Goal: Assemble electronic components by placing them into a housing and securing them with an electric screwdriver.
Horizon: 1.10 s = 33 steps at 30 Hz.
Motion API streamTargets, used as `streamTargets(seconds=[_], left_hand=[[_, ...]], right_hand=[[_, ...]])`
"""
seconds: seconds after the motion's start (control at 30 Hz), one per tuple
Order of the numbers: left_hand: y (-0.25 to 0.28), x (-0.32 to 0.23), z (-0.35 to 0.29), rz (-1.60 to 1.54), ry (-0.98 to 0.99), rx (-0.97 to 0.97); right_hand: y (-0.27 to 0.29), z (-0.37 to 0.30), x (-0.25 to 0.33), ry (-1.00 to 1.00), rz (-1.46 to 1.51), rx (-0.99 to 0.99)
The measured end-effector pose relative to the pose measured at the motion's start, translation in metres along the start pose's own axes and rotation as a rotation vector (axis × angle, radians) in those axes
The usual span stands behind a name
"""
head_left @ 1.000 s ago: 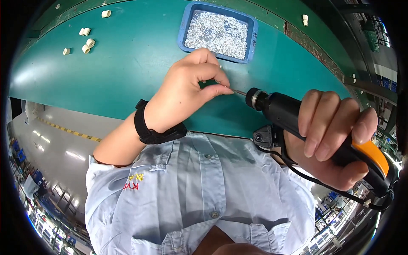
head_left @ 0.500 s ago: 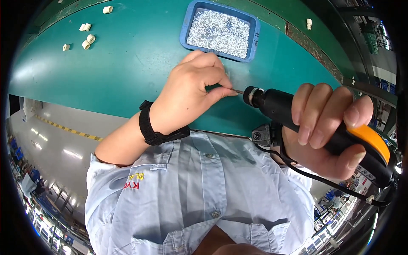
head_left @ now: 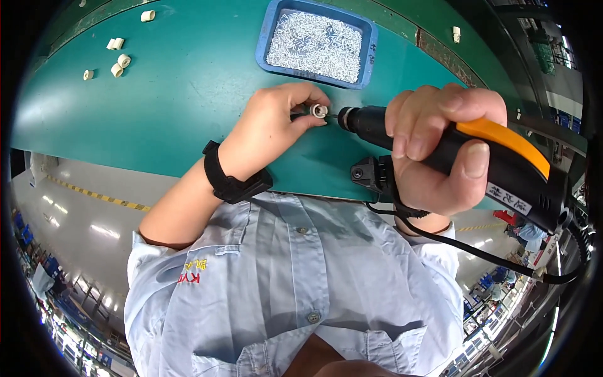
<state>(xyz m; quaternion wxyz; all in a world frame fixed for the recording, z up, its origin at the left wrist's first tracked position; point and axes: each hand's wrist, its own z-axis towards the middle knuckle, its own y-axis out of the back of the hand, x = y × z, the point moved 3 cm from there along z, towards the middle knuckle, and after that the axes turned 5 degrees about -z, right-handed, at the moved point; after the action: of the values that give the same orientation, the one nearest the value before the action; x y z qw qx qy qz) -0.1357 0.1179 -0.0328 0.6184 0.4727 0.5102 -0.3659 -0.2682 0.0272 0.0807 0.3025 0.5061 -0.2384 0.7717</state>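
Note:
Between the thumb and fingers of my left hand (head_left: 264,122) is a small cream ring-shaped part (head_left: 319,110), its round opening showing. My right hand (head_left: 433,135) is wrapped round a black electric screwdriver (head_left: 527,182) with an orange lever (head_left: 502,135). The screwdriver lies nearly level, and its thin bit points left at the ring-shaped part. The bit's tip is at or very near the part; whether it touches cannot be made out. Just beyond my left hand stands a blue tray (head_left: 372,53) of many small, shiny, pale metal pieces, perhaps screws.
Several cream cylindrical parts (head_left: 117,70) lie scattered at the far left of the green tabletop (head_left: 188,75). Another pale part (head_left: 456,34) is at the far right, past a raised edge. A black cable (head_left: 477,251) hangs beneath my right forearm.
My right hand has brought the screwdriver left and slightly farther away, levelling it. My left hand has turned, so the ring-shaped part, hidden before, now shows between its fingers.

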Motion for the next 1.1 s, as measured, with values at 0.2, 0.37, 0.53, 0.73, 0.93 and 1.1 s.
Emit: streamTargets(seconds=[0.2, 0.37, 0.53, 0.73, 0.93, 1.1], left_hand=[[0.003, 0.005, 0.002, -0.134, 0.093, 0.060], [0.003, 0.009, 0.002, -0.138, 0.096, 0.047], [0.002, 0.007, 0.002, -0.150, 0.092, 0.058], [0.003, 0.005, 0.002, -0.174, 0.108, 0.061], [0.003, 0.007, 0.002, -0.135, 0.059, 0.044], [0.003, 0.006, 0.002, -0.142, 0.073, 0.053]], right_hand=[[-0.004, 0.007, -0.013, -0.019, -0.058, 0.048], [-0.004, 0.008, -0.020, -0.012, -0.086, 0.058], [-0.009, 0.009, -0.016, -0.037, -0.066, 0.068], [-0.013, 0.010, -0.019, -0.014, -0.068, 0.068], [-0.015, 0.011, -0.019, -0.028, -0.093, 0.079], [-0.018, 0.011, -0.023, -0.030, -0.112, 0.091]])
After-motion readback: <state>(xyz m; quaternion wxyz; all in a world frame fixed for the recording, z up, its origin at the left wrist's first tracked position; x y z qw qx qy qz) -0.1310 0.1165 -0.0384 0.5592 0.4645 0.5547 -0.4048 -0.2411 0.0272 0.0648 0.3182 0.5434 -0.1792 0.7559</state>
